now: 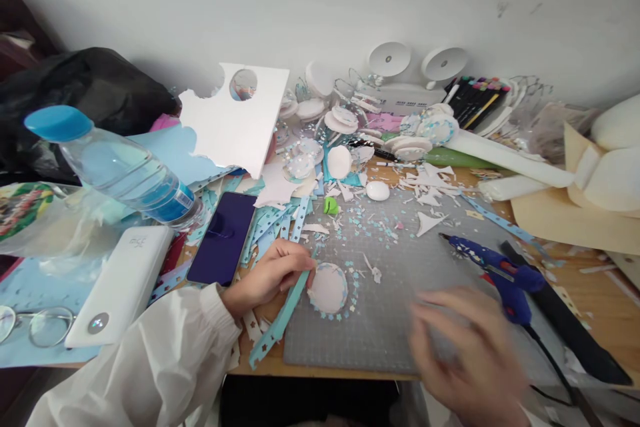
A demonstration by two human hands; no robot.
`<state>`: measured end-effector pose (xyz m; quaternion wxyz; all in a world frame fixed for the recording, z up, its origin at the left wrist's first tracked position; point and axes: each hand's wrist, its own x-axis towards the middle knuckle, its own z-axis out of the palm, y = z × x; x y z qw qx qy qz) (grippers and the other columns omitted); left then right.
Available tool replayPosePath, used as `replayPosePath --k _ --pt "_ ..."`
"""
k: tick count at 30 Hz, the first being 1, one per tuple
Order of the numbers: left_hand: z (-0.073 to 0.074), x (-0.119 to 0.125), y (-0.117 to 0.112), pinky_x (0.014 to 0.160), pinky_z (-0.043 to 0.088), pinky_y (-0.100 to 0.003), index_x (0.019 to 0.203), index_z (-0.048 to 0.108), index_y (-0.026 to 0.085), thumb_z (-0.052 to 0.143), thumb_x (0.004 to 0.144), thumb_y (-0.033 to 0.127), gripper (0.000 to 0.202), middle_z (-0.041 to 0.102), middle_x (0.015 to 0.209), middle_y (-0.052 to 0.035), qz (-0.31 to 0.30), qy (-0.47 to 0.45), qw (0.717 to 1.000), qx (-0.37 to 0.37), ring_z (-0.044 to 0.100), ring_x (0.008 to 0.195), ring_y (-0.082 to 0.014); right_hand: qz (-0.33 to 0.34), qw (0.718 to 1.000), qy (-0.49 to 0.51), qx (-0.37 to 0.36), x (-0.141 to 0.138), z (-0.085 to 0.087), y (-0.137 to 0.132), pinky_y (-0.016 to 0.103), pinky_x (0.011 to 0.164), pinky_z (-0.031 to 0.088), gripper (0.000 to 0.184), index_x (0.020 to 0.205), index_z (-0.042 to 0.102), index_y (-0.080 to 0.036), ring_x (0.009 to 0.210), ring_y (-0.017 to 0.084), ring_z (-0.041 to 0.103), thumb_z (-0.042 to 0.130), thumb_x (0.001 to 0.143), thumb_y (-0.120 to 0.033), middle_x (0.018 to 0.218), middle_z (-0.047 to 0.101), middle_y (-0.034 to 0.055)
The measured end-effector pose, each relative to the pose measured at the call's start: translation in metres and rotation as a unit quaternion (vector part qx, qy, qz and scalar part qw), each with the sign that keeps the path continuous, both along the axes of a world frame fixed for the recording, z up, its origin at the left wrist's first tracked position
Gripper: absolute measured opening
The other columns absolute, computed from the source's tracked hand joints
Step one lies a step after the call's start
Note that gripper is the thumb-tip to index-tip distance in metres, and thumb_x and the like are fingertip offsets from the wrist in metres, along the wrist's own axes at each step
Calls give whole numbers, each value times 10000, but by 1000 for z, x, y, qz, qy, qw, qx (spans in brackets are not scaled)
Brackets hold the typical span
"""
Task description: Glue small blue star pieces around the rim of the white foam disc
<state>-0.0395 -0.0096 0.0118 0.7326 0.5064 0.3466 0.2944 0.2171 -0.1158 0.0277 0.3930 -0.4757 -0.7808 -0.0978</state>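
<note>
1. Head view: our left hand (275,270) is clamped on a light teal paper strip (285,312), pinched between thumb and fingers; the strip slants down toward the near edge of the wooden worktop (607,307).
2. Beside those fingertips we see a flat white round disc edged with small blue stars (329,288), lying on the grey gridded cutting mat (380,340). Loose stars curve around its right side.
3. Our right hand (467,350) is blurred, over the mat's near right part; its thumb and fingers look loosely parted. Our two hands are well apart.
4. Just beyond the right hand lies a dark blue glue gun (500,270) with a black cord, near a long black bar-shaped object (570,320).
5. To our left are a dark-screened phone (225,237), a white power bank (123,287) and a tilted clear plastic bottle with a blue cap (120,160).
6. Farther back we see a white sheet with round cut-outs (220,127), a heap of star-trimmed white discs (345,120), and a bundle of black pens with coloured ends (475,103).
</note>
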Motion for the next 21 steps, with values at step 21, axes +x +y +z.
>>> replayPosePath --k 21 --pt "0 2 0 694 426 -262 886 717 136 520 936 316 272 628 737 -43 68 147 949 272 561 712 -147 93 957 269 -49 -32 -7 99 341 678 561 184 953 538 -240 748 190 706 600 854 -99 835 732 38"
